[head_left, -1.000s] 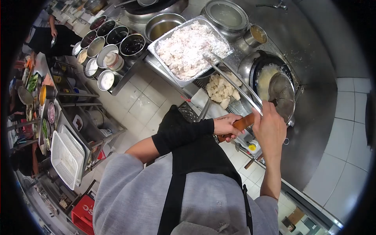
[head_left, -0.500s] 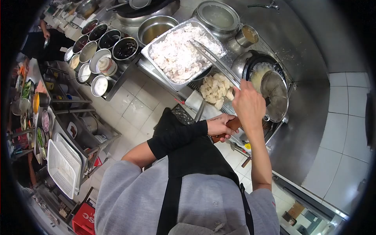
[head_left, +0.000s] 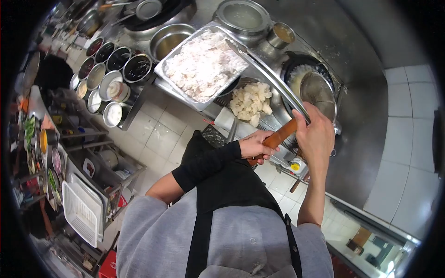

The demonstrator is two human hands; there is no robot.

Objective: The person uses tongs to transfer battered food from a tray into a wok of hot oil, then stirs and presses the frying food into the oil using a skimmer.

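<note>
My left hand [head_left: 257,145], below a black wrist sleeve, is wrapped round the wooden handle [head_left: 281,134] that leads toward a round metal strainer [head_left: 319,94]. The strainer sits over a wok [head_left: 296,65] holding pale, foamy liquid. Long metal tongs [head_left: 274,81] are gripped in my right hand [head_left: 316,134], which hides part of the handle. Their tips reach the far right edge of a metal tray [head_left: 204,105] heaped with white floured pieces [head_left: 201,67]. Pale, lumpy pieces [head_left: 250,102] fill a round container between tray and wok.
Several pots of sauces and powders [head_left: 113,74] stand left of the tray. A deep metal pot [head_left: 169,39] and a lidded-looking round pot [head_left: 243,17] are behind it. White plastic baskets [head_left: 83,208] lie on the lower-left shelving. A steel wall [head_left: 359,102] borders the right.
My right hand has moved right and slightly down with the tongs, whose tips shifted from over the floured pieces to the tray's edge. The view has shifted a little; my left hand keeps its hold.
</note>
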